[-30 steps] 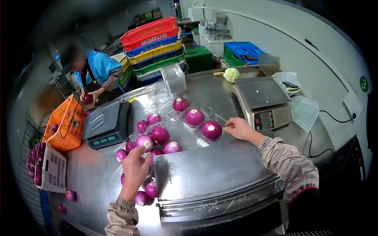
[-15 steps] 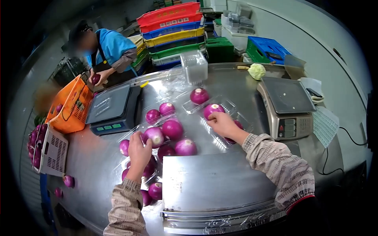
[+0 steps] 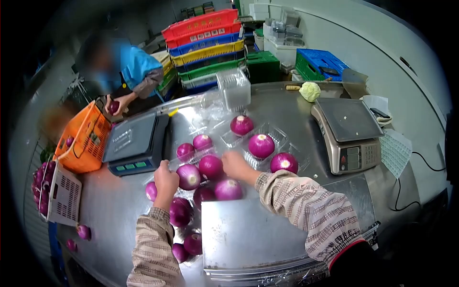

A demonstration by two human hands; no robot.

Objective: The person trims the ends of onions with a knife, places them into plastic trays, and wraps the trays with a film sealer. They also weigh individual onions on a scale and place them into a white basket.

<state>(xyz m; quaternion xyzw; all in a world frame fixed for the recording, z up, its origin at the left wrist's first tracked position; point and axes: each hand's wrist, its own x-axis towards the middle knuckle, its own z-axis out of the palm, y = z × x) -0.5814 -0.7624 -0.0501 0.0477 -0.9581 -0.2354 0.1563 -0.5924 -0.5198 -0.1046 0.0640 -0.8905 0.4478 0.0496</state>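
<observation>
My left hand is closed at the left edge of a clear plastic tray and appears to pinch it. In that tray sit a pale-topped red onion and a darker red onion. My right hand has its fingers bent together at the tray's right end, next to the darker onion; its fingertips are partly hidden. Nearer to me are a red onion and a dark red onion. Right of my right hand, a red onion and another onion rest in clear trays.
A metal wrapping plate lies in front of me. Scales stand at left and right. Stacked clear trays and a cabbage are at the back. A co-worker holds an onion beside an orange crate.
My right hand has left the onion in the right tray and moved left to the tray by my left hand. My left hand has stayed nearly in place, with its fingers more closed.
</observation>
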